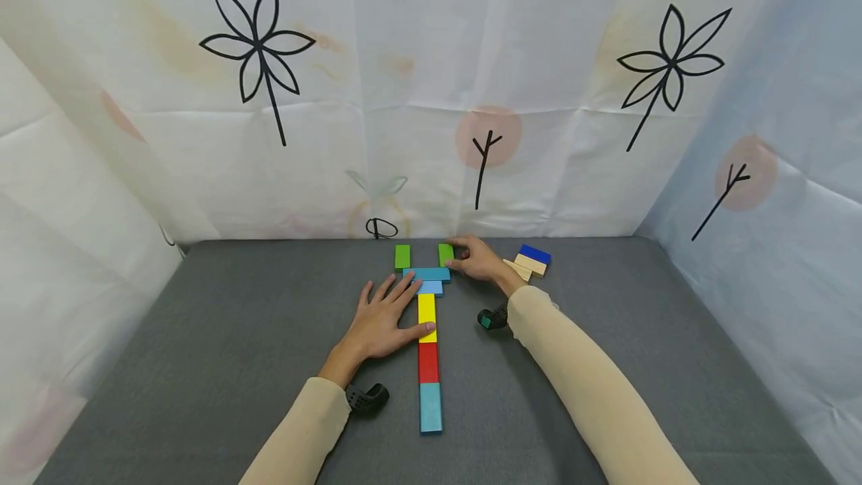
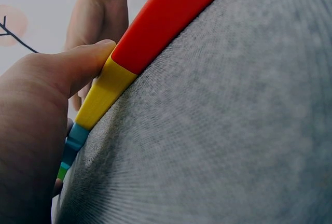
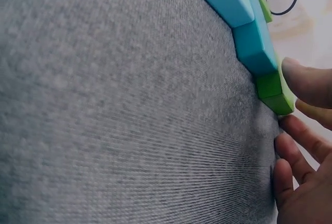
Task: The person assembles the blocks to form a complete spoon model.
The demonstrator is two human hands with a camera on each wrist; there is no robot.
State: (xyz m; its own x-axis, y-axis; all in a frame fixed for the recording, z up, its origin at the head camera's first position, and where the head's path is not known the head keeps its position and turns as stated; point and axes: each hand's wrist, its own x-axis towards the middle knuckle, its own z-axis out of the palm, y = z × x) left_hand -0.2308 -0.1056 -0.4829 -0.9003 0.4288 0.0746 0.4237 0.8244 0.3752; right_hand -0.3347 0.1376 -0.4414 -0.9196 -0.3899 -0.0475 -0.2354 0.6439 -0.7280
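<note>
A line of flat blocks lies on the grey mat (image 1: 236, 335): teal (image 1: 431, 408), red (image 1: 428, 362), yellow (image 1: 426, 316), light blue (image 1: 431, 288), then a teal crossbar (image 1: 427, 274). Two green blocks stand beyond the bar, left (image 1: 402, 256) and right (image 1: 445, 254). My left hand (image 1: 384, 320) lies flat with straight fingers, its thumb (image 2: 78, 66) pressing the side of the yellow block (image 2: 101, 97) beside the red one (image 2: 166, 16). My right hand (image 1: 480, 260) pinches the right green block (image 3: 275, 92), which touches the teal bar (image 3: 254, 42).
A small pile with a blue block (image 1: 535, 254) and two plain wooden blocks (image 1: 528, 266) sits just right of my right hand. White sheets printed with black flowers (image 1: 259, 43) close off the back and sides. Bare mat spreads left, right and in front.
</note>
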